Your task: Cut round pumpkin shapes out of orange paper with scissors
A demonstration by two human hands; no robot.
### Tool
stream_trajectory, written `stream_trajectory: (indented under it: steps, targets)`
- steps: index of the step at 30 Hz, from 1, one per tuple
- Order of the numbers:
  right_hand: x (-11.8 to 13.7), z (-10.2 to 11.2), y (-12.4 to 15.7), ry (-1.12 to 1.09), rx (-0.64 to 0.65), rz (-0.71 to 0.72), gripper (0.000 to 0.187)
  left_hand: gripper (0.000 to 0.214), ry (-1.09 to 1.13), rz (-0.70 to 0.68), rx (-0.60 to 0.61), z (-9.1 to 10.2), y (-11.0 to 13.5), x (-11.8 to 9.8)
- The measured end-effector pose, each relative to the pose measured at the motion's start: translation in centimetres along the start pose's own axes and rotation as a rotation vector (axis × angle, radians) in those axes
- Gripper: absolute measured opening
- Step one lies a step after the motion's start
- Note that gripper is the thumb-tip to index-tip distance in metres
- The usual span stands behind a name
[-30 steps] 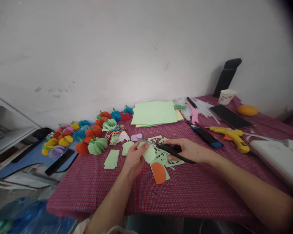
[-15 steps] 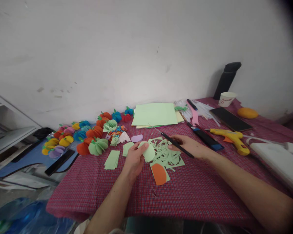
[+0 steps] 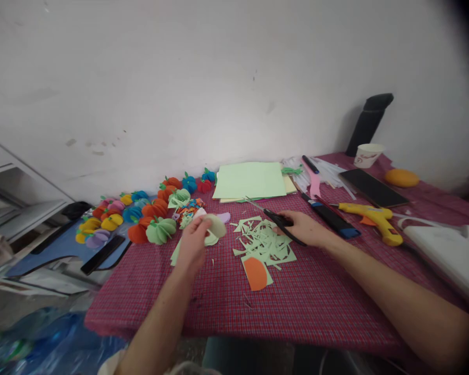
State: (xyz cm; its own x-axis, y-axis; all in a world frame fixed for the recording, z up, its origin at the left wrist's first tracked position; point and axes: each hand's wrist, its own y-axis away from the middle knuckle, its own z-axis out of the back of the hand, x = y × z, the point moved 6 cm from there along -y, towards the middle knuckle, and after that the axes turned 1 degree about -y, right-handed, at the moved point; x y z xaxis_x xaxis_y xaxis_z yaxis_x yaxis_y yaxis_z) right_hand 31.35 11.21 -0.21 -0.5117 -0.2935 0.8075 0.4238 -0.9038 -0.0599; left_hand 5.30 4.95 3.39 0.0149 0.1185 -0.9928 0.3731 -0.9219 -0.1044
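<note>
Between the fingers of my left hand [image 3: 194, 240] is a rounded pale green paper piece [image 3: 218, 227], tilted above more pale green cut pieces [image 3: 211, 239] on the cloth. My right hand [image 3: 297, 227] is closed around the black handles of a pair of scissors [image 3: 278, 219], whose blades point up and left. Below the scissors lies a heap of pale green paper scraps [image 3: 268, 242]. An orange rounded paper piece [image 3: 255, 274] rests on green paper in front of the heap. A lilac paper piece [image 3: 223, 217] lies just beyond the left hand.
Colourful paper pumpkins [image 3: 153, 209] crowd the left side. Green paper sheets [image 3: 252, 179] are stacked by the wall. On the right are a yellow glue gun [image 3: 375, 219], a utility knife [image 3: 336, 220], a phone [image 3: 373, 187], a paper cup [image 3: 368, 155] and a white box [image 3: 445, 255].
My left hand has moved left with the green paper piece, away from the scrap heap and over the other cut pieces. The scissors stay above the scraps, their blades slightly more apart.
</note>
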Motion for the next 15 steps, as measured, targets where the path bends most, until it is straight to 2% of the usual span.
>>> stream_trajectory:
  steps: [3,6,9,11,15]
  targets:
    - [-0.1,0.0,0.0,0.047,-0.001,-0.004,0.037,0.023,-0.152,-0.032,0.042,2.4,-2.1,-2.2]
    - [-0.1,-0.3,0.1,0.134,0.012,-0.029,0.034,0.038,-0.385,-0.004,0.169,3.2,-3.8,-2.4]
    - [-0.1,-0.6,0.2,0.221,0.018,-0.061,0.032,0.041,-0.725,-0.006,0.279,3.2,-4.9,-0.4]
    - [-0.1,-0.7,0.3,0.265,0.015,-0.064,0.031,0.04,-0.93,-0.037,0.279,3.2,-5.4,1.1]
    - [-0.4,-0.9,0.2,0.329,0.015,-0.029,0.03,0.037,-1.048,-0.044,0.257,3.3,-5.9,3.5]
